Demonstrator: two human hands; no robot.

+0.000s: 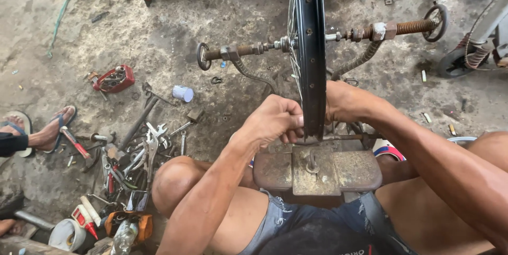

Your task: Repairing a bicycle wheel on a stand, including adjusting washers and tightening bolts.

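A black bicycle wheel rim (311,48) stands upright in a rusty truing stand (317,170), held by threaded rods (407,27) on both sides of its hub. My left hand (275,120) is closed against the left side of the rim at its lower part, fingers curled on something small that I cannot make out. My right hand (344,104) presses on the rim's right side, mostly hidden behind the rim. My knees flank the stand.
A pile of wrenches and hand tools (143,149) lies on the dirt floor at left, with a red tool box part (114,79), a small white can (183,93) and bottles (87,218). Another person's sandalled foot (53,128) rests at far left. Wheels lie at right (455,61).
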